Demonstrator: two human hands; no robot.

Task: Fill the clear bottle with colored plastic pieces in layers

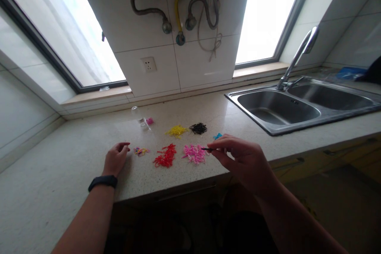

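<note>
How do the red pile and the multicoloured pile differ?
The red pile is one colour; the multicoloured pile shows several. The red pile looks larger, the multicoloured pile smaller. The multicoloured pile lies beside the left hand; the red pile lies farther from it. Both rest on the counter.

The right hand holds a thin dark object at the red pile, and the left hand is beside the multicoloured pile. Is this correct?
Not fully: the right hand holds the thin dark object at the pink pile, not the red pile, as the head view shows. The rest is right.
</note>
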